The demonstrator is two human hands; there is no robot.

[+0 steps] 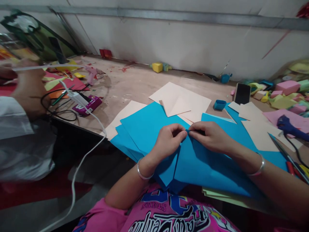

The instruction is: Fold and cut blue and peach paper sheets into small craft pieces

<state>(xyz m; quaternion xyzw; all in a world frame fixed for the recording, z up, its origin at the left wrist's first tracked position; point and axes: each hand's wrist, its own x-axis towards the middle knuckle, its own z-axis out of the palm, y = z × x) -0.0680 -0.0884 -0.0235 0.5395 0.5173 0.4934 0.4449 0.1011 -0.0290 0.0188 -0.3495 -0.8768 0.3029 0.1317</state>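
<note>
My left hand and my right hand meet over the near edge of the table, fingertips close together. Both pinch the top edge of a blue paper sheet that hangs toward my lap. More blue sheets lie fanned out under and left of my left hand. A folded cream paper rests just beyond my hands, on top of another cream sheet. Whether the pinched edge is folded is hard to make out.
Scissors, a dark blue glue gun and a phone lie at right, near a pile of coloured paper shapes. At left are a purple power strip, a white cable, a pink glue gun and another person's arm.
</note>
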